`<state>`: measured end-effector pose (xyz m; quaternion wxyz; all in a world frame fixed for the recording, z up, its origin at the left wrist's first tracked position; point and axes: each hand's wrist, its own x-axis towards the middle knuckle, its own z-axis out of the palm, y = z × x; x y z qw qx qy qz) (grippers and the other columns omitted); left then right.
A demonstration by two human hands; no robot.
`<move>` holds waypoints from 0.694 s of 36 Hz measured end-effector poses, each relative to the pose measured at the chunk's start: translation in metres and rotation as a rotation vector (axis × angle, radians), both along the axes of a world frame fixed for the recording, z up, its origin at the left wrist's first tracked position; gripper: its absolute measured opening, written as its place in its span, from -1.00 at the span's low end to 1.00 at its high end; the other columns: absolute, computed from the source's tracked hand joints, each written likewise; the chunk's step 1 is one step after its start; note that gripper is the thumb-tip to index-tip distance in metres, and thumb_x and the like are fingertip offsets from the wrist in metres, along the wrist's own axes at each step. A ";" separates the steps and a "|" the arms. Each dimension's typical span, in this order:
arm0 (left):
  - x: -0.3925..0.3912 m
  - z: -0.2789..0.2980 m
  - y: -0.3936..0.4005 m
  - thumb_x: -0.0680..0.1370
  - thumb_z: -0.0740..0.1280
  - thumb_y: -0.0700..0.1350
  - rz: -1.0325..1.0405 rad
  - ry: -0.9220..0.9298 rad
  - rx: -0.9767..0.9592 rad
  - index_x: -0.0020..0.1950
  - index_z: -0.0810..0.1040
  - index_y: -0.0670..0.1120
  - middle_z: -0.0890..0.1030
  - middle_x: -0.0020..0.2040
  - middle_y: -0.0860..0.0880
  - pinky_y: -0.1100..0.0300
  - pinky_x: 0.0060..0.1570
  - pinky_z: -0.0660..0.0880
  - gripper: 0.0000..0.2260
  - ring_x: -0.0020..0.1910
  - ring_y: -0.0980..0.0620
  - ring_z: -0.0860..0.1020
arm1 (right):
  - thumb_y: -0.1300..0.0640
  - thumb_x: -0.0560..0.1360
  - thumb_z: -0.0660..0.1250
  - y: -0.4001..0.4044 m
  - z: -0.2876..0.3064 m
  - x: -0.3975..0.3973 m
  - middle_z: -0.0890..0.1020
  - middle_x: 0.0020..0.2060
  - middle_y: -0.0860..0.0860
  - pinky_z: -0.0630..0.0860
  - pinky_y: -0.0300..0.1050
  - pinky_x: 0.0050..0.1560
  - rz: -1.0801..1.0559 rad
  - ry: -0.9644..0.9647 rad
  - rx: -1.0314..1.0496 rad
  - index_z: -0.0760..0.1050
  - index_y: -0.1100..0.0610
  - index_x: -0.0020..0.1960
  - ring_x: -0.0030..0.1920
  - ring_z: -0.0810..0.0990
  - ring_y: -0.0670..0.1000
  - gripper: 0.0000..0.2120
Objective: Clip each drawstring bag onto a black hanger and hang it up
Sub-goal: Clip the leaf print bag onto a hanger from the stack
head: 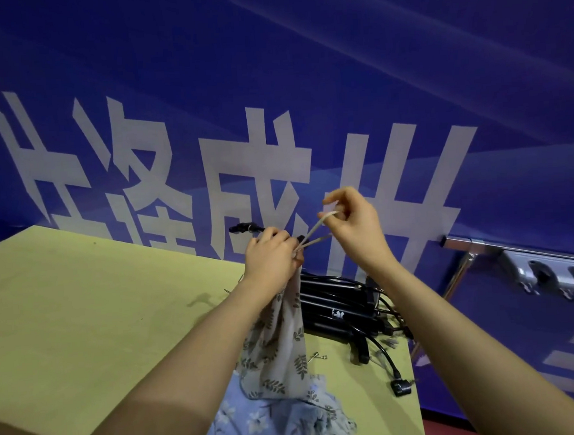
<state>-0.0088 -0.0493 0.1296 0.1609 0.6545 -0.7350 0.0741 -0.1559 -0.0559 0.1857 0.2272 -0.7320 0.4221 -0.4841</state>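
Note:
My left hand [270,252] grips the gathered top of a beige drawstring bag [280,352] printed with dark leaves, together with a black hanger [244,227] whose end sticks out to the left of the fist. The bag hangs down from that hand above the table. My right hand [355,225] pinches the bag's pale drawstring [316,230] and holds it taut up and to the right. A blue floral bag [274,423] lies on the table under the hanging one.
A pile of black hangers [345,308] lies on the yellow table [100,312] near its right edge, with small metal clips [317,356] beside it. A blue banner wall [337,79] stands behind. A metal rail [516,260] is mounted at right.

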 end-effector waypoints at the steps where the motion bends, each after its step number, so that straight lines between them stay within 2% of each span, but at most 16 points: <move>1: -0.002 0.001 0.000 0.58 0.17 0.01 0.007 -0.002 0.005 0.23 0.50 -0.03 0.50 0.23 0.03 0.06 0.13 0.29 -0.71 0.33 -0.01 0.29 | 0.27 0.49 0.34 -0.001 0.002 -0.001 0.45 -0.27 -0.08 0.48 -0.35 -0.23 -0.019 0.177 -0.056 0.46 0.19 0.01 -0.30 0.44 -0.16 -0.89; 3: -0.004 0.003 -0.001 0.58 0.18 0.01 0.023 -0.012 0.021 0.22 0.50 -0.02 0.50 0.21 0.03 0.07 0.12 0.29 -0.73 0.32 -0.02 0.29 | 0.26 0.47 0.35 -0.001 -0.001 -0.001 0.45 -0.12 -0.02 0.52 -0.19 -0.18 -0.041 0.516 -0.152 0.44 0.17 -0.03 -0.18 0.47 -0.05 -0.88; 4: -0.005 0.003 -0.001 0.58 0.18 0.01 0.032 -0.021 0.026 0.21 0.50 -0.02 0.50 0.21 0.03 0.07 0.12 0.29 -0.74 0.32 -0.02 0.29 | 0.22 0.48 0.35 0.000 -0.002 0.000 0.42 -0.13 -0.01 0.50 -0.13 -0.23 -0.047 0.601 -0.174 0.42 0.15 -0.09 -0.20 0.46 -0.01 -0.90; 6: -0.005 0.003 -0.002 0.57 0.17 0.00 0.039 -0.031 0.030 0.23 0.48 -0.02 0.49 0.21 0.03 0.05 0.14 0.30 -0.73 0.32 -0.03 0.28 | 0.12 0.50 0.35 0.000 -0.007 0.001 0.34 -0.28 -0.04 0.31 -0.19 -0.37 -0.079 0.605 -0.191 0.35 0.13 -0.26 -0.34 0.35 -0.04 -0.76; 8: -0.005 0.003 -0.003 0.57 0.18 -0.01 0.044 -0.038 0.036 0.25 0.47 0.00 0.48 0.21 0.04 0.04 0.18 0.30 -0.72 0.33 -0.03 0.28 | 0.03 0.52 0.34 0.000 -0.010 0.002 0.28 -0.40 -0.06 0.21 -0.23 -0.41 -0.110 0.475 -0.183 0.29 0.11 -0.41 -0.43 0.27 -0.08 -0.60; 12: -0.004 0.001 -0.004 0.58 0.16 0.05 0.076 -0.038 0.016 0.20 0.51 0.02 0.51 0.19 0.07 0.04 0.21 0.29 -0.73 0.31 -0.01 0.30 | 0.08 0.53 0.33 0.004 -0.012 0.006 0.31 -0.54 -0.04 0.33 -0.09 -0.34 -0.121 0.017 -0.007 0.31 0.20 -0.48 -0.49 0.26 -0.06 -0.54; 14: -0.003 -0.001 -0.004 0.58 0.13 0.07 0.085 -0.052 -0.012 0.18 0.52 0.01 0.53 0.18 0.07 0.04 0.20 0.29 -0.71 0.29 -0.01 0.32 | 0.11 0.54 0.33 0.005 -0.011 0.007 0.27 -0.65 -0.11 0.38 -0.10 -0.31 -0.136 -0.163 0.105 0.27 0.16 -0.50 -0.55 0.23 -0.12 -0.53; 16: -0.002 -0.003 -0.004 0.58 0.12 0.06 0.088 -0.064 -0.044 0.17 0.53 0.00 0.54 0.17 0.06 0.04 0.19 0.30 -0.70 0.28 -0.01 0.33 | 0.12 0.53 0.34 0.003 -0.009 0.008 0.23 -0.64 -0.13 0.44 -0.02 -0.30 -0.152 -0.317 0.196 0.24 0.13 -0.48 -0.54 0.22 -0.11 -0.54; 18: 0.001 -0.004 -0.004 0.57 0.13 0.05 0.085 -0.079 -0.051 0.19 0.52 -0.01 0.54 0.18 0.06 0.04 0.17 0.30 -0.70 0.29 -0.02 0.33 | 0.14 0.52 0.34 0.001 -0.006 0.010 0.25 -0.56 -0.01 0.48 0.04 -0.24 -0.168 -0.429 0.267 0.28 0.16 -0.44 -0.45 0.27 -0.01 -0.59; 22: 0.002 -0.008 -0.004 0.57 0.16 0.05 0.071 -0.124 -0.023 0.24 0.47 -0.02 0.50 0.21 0.04 0.03 0.09 0.38 -0.70 0.31 -0.03 0.31 | 0.21 0.51 0.35 -0.004 -0.006 0.014 0.28 -0.52 0.03 0.44 -0.14 -0.28 -0.193 -0.608 0.352 0.30 0.15 -0.45 -0.43 0.29 -0.02 -0.60; 25: 0.004 -0.009 -0.006 0.57 0.17 0.09 0.069 -0.152 -0.001 0.25 0.46 -0.03 0.50 0.22 0.03 0.03 0.10 0.38 -0.67 0.32 -0.04 0.30 | 0.18 0.50 0.37 -0.006 -0.008 0.014 0.29 -0.54 0.01 0.41 -0.17 -0.35 -0.178 -0.582 0.294 0.30 0.17 -0.43 -0.44 0.30 -0.02 -0.61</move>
